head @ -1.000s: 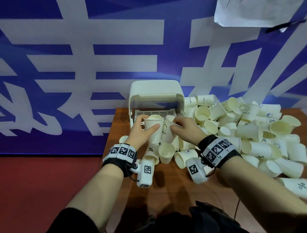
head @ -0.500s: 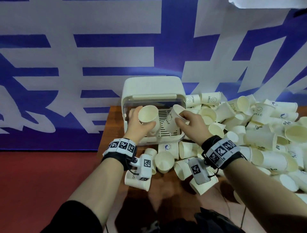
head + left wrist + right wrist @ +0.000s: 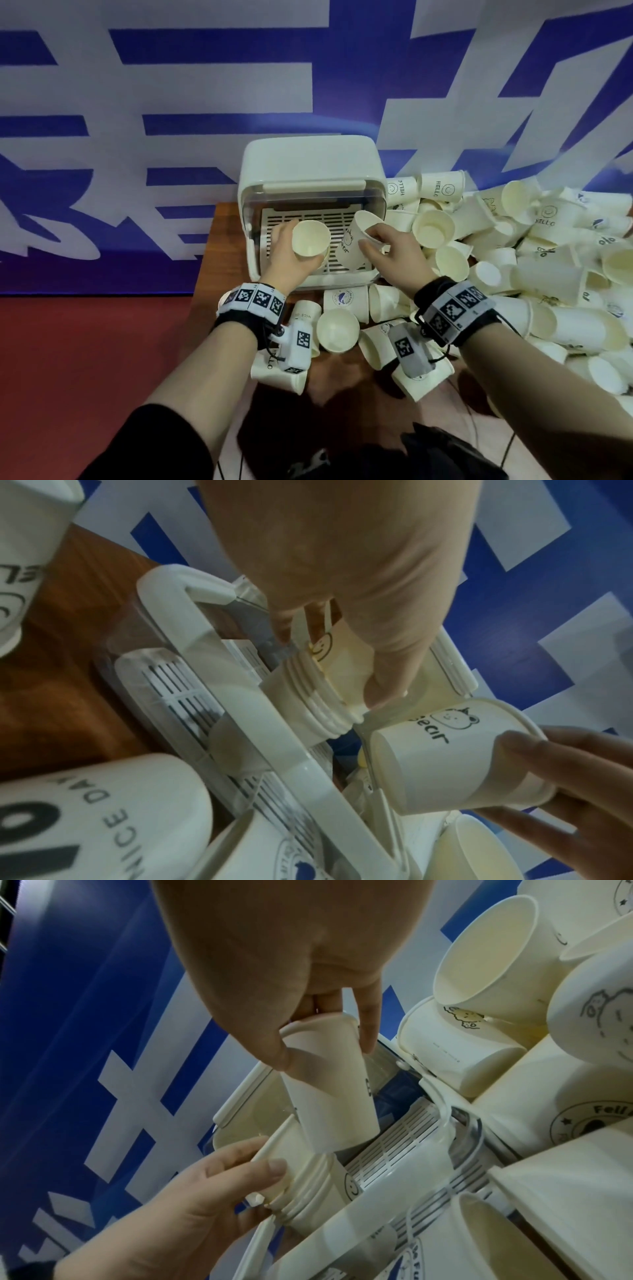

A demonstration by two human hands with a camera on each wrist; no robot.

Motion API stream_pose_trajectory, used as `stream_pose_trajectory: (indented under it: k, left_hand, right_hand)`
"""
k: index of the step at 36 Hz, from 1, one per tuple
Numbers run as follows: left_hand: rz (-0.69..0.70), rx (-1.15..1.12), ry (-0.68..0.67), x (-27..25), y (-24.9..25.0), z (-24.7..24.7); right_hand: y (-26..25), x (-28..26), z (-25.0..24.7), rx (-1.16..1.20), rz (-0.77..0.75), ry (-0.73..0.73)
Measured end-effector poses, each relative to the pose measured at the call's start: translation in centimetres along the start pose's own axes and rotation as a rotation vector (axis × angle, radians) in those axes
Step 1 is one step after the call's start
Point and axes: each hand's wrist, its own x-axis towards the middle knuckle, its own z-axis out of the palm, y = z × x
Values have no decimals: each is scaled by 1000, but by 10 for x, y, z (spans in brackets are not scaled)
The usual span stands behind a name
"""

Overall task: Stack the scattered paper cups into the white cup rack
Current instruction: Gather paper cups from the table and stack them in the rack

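Basically, our left hand (image 3: 291,260) gripped the nested cream paper-cup stack (image 3: 311,238) over the white slatted cup rack (image 3: 308,164); right hand (image 3: 394,253) pinched the bear-print paper cup (image 3: 356,240) beside it. Best: align its base with the stack mouth, then seat.

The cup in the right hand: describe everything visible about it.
The cup is off-white paper with a rolled rim and a small bear drawing above black lettering. It is single, tilted, with its base toward the slotted floor of the white rack. The right hand pinches its rim, beside the stack that the left hand holds.
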Motion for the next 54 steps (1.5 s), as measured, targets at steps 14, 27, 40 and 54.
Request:
stream_pose_trajectory:
  k: [14,27,40,54]
  left_hand:
    - [-109,26,-177,2,-24,-3]
    - [-208,-156,-252,8,-22,-18]
    - [-103,-355,71,10,-17,-26]
    - [-101,-356,39,3,-25,-16]
  right_hand:
    - [-16,3,2,111,-79,39]
    - [-24,14,34,102,-178,-28]
    - [-17,31,58,-207,-311,-220]
    - [2,32,67,-115,-178,-193]
